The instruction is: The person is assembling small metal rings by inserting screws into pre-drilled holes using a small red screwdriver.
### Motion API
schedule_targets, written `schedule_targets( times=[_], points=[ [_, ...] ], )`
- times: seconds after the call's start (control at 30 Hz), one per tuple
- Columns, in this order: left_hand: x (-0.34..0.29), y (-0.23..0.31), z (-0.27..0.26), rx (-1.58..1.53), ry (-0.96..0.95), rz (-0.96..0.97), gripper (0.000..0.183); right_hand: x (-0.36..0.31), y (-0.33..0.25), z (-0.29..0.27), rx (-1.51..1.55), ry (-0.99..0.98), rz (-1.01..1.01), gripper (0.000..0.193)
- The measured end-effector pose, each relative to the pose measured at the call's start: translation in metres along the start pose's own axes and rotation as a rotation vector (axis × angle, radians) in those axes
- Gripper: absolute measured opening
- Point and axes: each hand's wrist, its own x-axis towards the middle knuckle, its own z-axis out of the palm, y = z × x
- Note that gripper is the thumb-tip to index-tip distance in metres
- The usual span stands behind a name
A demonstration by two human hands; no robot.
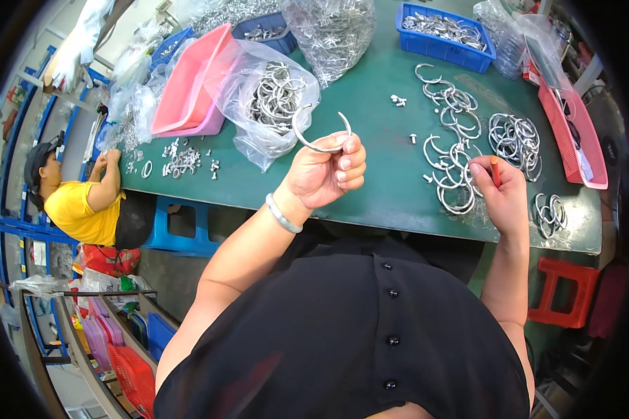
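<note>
My left hand (326, 173) is raised above the front part of the green table, its fingers closed on an open C-shaped metal ring (313, 146) whose gap points up and away from me. In my right hand (503, 195) is a short orange-red stick (495, 171), pinched between thumb and fingers; most of it is hidden in the grip. That hand is beside a loose line of similar metal rings (456, 178) lying on the table, with a tangled pile of rings (515, 140) just beyond it. Small silver fittings (398, 101) lie scattered near the rings.
A clear bag of rings (276, 98) and a pink tray (189, 91) stand at the left. Blue bins (446, 52) of metal parts sit at the back. A pink basket (573, 140) stands at the right edge. A person in a yellow shirt (84, 213) works at the far left.
</note>
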Motion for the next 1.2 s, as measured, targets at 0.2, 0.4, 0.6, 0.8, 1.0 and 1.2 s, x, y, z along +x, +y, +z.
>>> schedule_targets(
  times=[0.2,0.4,0.6,0.8,1.0,1.2],
  points=[
    [-0.005,0.037,0.014,0.663,0.597,0.160,0.018,-0.008,0.005,-0.019,-0.195,0.112,0.006,0.010],
    [-0.030,0.105,0.038,1.251,0.801,0.317,0.020,-0.010,0.012,-0.035,-0.282,0.182,-0.010,0.009],
    [-0.036,0.148,0.015,2.320,1.007,0.254,0.025,-0.004,0.022,-0.042,-0.547,0.018,0.034,0.012],
    [-0.021,0.119,0.033,2.359,0.997,0.392,0.025,0.002,0.039,-0.045,-0.716,-0.008,0.136,0.012],
    [-0.010,0.053,0.048,2.083,0.662,0.534,0.013,0.022,0.049,-0.037,-0.774,-0.098,0.046,0.015],
    [0.001,0.003,0.054,2.080,0.417,0.452,0.007,0.027,0.054,-0.029,-0.838,-0.127,-0.183,0.015]
  ],
)
